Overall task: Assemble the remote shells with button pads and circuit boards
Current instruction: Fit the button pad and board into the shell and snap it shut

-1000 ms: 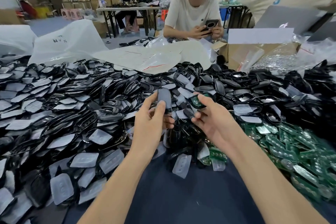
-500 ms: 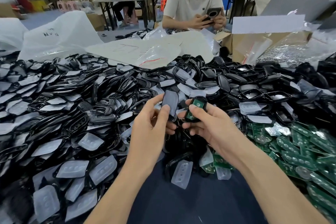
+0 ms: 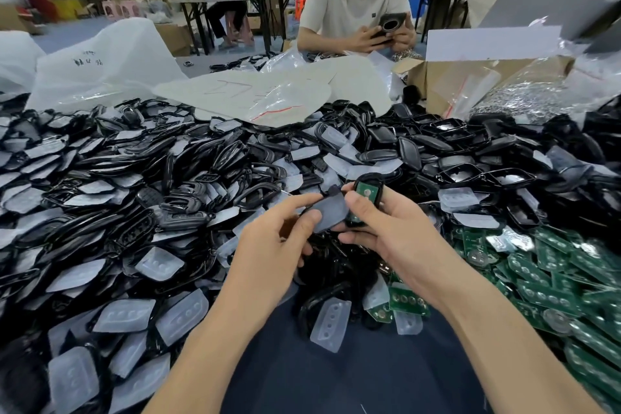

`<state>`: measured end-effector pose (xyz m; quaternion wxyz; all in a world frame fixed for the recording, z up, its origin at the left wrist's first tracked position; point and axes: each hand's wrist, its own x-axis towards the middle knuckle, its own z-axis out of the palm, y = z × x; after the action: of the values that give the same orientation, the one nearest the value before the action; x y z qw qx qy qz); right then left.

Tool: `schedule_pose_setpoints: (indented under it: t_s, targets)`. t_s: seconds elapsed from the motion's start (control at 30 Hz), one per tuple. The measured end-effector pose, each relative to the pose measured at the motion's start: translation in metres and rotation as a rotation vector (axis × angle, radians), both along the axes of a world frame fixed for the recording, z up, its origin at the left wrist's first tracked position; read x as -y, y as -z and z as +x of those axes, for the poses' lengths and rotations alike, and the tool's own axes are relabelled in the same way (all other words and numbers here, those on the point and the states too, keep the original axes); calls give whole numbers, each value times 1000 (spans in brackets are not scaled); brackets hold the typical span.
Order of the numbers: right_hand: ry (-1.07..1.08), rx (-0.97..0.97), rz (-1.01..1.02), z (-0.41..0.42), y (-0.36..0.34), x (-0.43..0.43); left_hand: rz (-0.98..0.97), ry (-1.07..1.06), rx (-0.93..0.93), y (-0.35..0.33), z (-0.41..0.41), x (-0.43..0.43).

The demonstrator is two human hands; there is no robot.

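Observation:
My left hand (image 3: 268,245) pinches a dark grey shell half (image 3: 331,212) between thumb and fingers, its flat side tilted toward the right. My right hand (image 3: 386,228) grips a black shell (image 3: 378,183) with a green circuit board (image 3: 366,191) seated inside it. The two parts touch edge to edge between my hands. Below them lie a translucent button pad (image 3: 331,321) and a loose green board (image 3: 408,302) on the dark table cloth (image 3: 336,373).
Black shells and translucent pads (image 3: 134,212) heap across the left and back. Green circuit boards (image 3: 554,279) pile up at the right. White plastic bags (image 3: 100,64) and a cardboard box (image 3: 470,84) stand behind. A person with a phone (image 3: 386,25) sits across.
The grey shell half in my left hand has tilted from upright to lying sideways and has moved against the board-filled shell in my right hand. Both hands have drawn closer together.

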<state>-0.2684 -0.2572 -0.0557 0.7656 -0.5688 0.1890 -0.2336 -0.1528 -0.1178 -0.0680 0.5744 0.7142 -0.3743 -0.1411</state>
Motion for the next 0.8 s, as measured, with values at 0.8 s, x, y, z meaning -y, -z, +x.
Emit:
schedule_pose_setpoints:
  t_s: [0.8]
  targets:
    - [38, -37, 10, 8, 4, -22, -142, -131, -237, 3, -13, 12]
